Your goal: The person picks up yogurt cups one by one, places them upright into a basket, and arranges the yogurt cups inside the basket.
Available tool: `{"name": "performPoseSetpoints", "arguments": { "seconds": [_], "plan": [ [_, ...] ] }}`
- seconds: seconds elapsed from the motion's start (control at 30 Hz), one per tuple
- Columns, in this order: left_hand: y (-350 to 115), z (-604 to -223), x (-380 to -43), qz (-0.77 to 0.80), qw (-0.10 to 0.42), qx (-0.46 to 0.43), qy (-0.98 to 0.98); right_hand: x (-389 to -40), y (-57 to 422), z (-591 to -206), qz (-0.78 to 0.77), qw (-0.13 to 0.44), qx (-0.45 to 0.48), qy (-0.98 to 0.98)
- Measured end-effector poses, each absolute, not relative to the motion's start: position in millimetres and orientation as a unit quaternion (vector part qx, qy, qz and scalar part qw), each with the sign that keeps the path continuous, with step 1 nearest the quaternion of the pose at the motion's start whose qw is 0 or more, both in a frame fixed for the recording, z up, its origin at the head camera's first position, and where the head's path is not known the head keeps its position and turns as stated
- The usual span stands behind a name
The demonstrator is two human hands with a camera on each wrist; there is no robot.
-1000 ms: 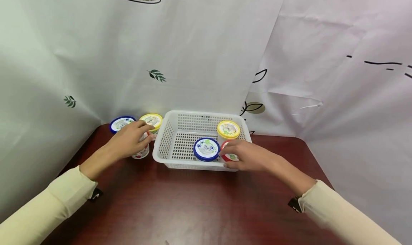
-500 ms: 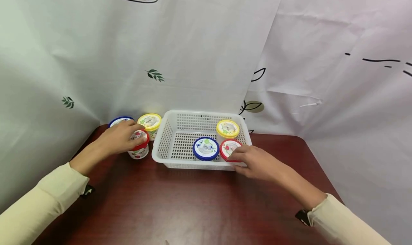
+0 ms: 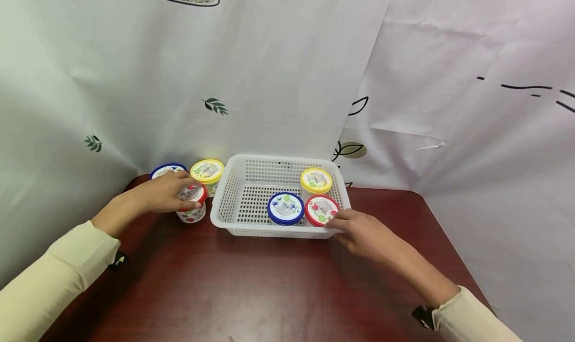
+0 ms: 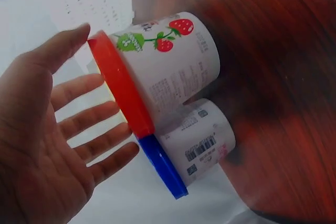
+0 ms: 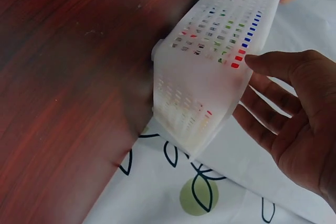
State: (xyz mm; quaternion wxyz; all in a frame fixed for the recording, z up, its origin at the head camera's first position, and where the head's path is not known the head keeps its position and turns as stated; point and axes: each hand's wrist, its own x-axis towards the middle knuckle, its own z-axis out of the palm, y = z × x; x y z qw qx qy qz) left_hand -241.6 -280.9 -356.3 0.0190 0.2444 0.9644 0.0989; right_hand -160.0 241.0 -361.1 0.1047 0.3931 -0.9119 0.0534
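My left hand (image 3: 162,192) is over a paper tub with a red lid (image 3: 193,215), left of the basket. In the left wrist view its fingers (image 4: 92,119) are loosely extended at the lid, the thumb near the rim. A blue-lidded tub (image 4: 197,142) stands right beside that one. My right hand (image 3: 366,234) hovers at the front right corner of a white plastic basket (image 3: 269,231), thumb and fingers near the rim and spread apart in the right wrist view. Inside the basket are a red-lidded tub (image 3: 321,210), a blue-lidded tub (image 3: 285,208) and a yellow-lidded tub (image 3: 316,180).
Between the left tubs and the basket stands another yellow-lidded tub (image 3: 207,171). The dark red wooden table (image 3: 269,287) extends in front of the basket. A white patterned curtain (image 3: 278,82) hangs close behind it and at both sides.
My right hand has drawn back off the red-lidded tub towards the basket's corner, uncovering the lid. My left hand has shifted slightly left and down over its red-lidded tub.
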Motion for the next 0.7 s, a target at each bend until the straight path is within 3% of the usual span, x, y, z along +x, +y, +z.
{"name": "performPoseSetpoints", "arguments": {
  "seconds": [0.7],
  "plan": [
    [-277, -336, -255, 0.096, 0.149, 0.277, 0.944, -159, 238, -358, 0.05, 0.075, 0.381, -0.92]
  ]
}}
